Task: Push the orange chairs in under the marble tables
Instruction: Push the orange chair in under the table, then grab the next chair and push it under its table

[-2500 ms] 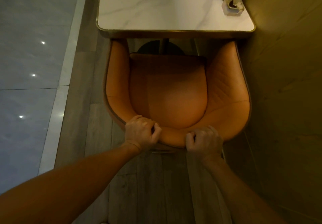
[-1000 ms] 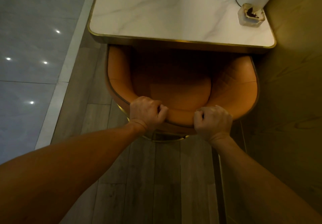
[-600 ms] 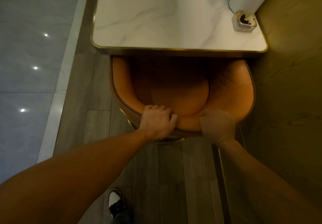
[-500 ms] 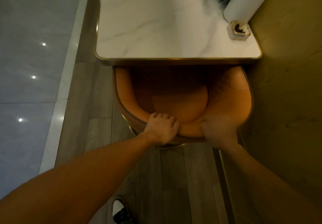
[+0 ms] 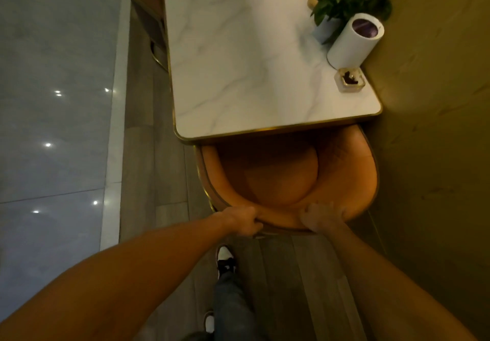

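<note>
The orange leather tub chair [image 5: 286,179] is now tucked further in: its seat front is hidden under the near edge of the white marble table [image 5: 252,70]. Left hand [image 5: 244,220] is curled on the backrest rim; right hand [image 5: 319,214] is loosening, fingers spread. This chair is judged nearly done.

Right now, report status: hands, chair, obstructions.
Left hand gripping orange chair backrest; right hand blurred on it. Seat front under marble table. Wall close alongside.

Orange chair [image 5: 286,181] tucked partway under marble table [image 5: 246,62], left hand [image 5: 242,220], right hand [image 5: 320,216] on backrest
</note>
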